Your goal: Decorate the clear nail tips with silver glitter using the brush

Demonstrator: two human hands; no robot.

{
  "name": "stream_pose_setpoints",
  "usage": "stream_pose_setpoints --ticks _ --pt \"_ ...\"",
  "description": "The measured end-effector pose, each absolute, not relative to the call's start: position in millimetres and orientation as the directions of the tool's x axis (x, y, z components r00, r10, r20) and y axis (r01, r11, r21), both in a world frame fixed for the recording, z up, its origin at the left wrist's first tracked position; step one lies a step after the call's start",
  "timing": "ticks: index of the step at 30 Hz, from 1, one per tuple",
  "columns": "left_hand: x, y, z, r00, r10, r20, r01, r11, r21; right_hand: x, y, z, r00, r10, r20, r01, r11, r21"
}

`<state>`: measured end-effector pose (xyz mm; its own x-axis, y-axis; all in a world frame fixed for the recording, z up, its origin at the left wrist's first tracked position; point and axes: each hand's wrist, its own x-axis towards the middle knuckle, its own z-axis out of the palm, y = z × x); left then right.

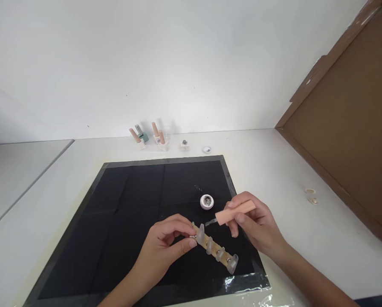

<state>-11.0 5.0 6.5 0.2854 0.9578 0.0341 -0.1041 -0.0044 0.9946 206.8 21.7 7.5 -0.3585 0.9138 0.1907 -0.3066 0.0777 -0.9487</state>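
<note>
**Brushing the nail tips on the stick**

My right hand (pixel 253 224) is closed around a peach polish-brush cap (pixel 236 212), thumb and fingers pinched on it, the thin brush (pixel 211 222) sticking out toward my left hand. My left hand (pixel 165 245) is clamped by thumb and forefinger on the near end of a wooden display stick (pixel 214 248) that carries a row of clear nail tips (pixel 200 233).

The brush tip sits just beside the first nail tip, the one closest to my left fingers; I cannot tell whether the bristles touch it. All the tips look clear and glossy to me, so I judge the coating to be at its start, with the tips farther from my left hand left to do.

The stick's long axis runs from my left fingers away to the right and toward me, its free end pointing at the mat's (pixel 130 204) taped near corner. Just beyond my right hand stands a small open white jar (pixel 206 201). Far past both hands, by the wall, stand polish bottles (pixel 149 136).
</note>
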Motion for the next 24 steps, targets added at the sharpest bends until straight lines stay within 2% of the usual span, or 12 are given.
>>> stream_pose_setpoints --ticks 2,5,11,17,24 --pt "-11 5 6 0.298 0.954 -0.009 -0.15 0.056 0.987 207 21 6 -0.456 0.869 0.193 -0.368 0.013 -0.93" --pt "-11 5 6 0.319 0.947 -0.037 -0.175 0.097 0.98 205 19 4 -0.504 0.836 0.217 -0.377 0.013 -0.926" --pt "-10 7 6 0.35 0.936 -0.025 -0.173 0.092 0.981 202 16 8 -0.499 0.832 0.244 -0.217 0.153 -0.964" --pt "-11 5 5 0.354 0.935 -0.027 -0.178 0.095 0.979 204 18 13 -0.482 0.8 0.356 -0.121 0.342 -0.932" --pt "-10 5 6 0.348 0.937 -0.038 -0.175 0.105 0.979 208 20 14 -0.4 0.84 0.368 -0.004 0.4 -0.917"
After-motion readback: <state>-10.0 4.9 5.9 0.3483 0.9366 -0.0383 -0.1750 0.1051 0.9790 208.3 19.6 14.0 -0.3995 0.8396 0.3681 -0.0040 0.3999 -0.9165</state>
